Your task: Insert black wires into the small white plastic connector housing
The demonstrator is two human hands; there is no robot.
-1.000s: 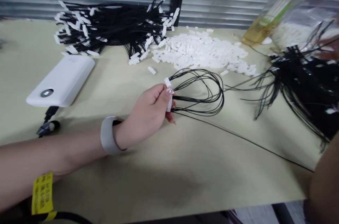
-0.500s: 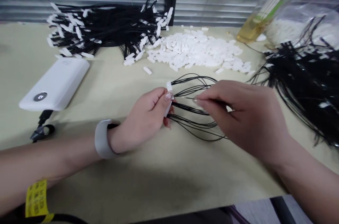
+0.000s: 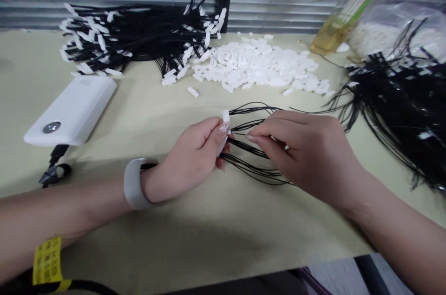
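Between thumb and fingers, my left hand (image 3: 198, 151) grips a white plastic connector housing (image 3: 226, 117), held upright above the table. Several bundles of thin black wires (image 3: 251, 147) run out of its right side and curve toward my other hand. My right hand (image 3: 306, 155) is closed in a pinch on one thin black wire (image 3: 240, 134), whose tip points at the housing near the left thumb. Whether that tip sits inside the housing I cannot tell. The left fingers cover part of the housing, and the right hand hides the far ends of the wires.
A heap of white connector housings (image 3: 258, 65) lies at the back. Finished-looking black cables with white ends (image 3: 139, 35) are piled left of it. Loose black wires (image 3: 404, 109) lie right, near a bottle (image 3: 344, 11) and plastic bag (image 3: 418, 30). A white power bank (image 3: 73, 111) lies left.
My right hand has moved left and slightly down, bringing the pinched wire's tip close to the housing. My left hand still grips the housing, which has shifted slightly right.
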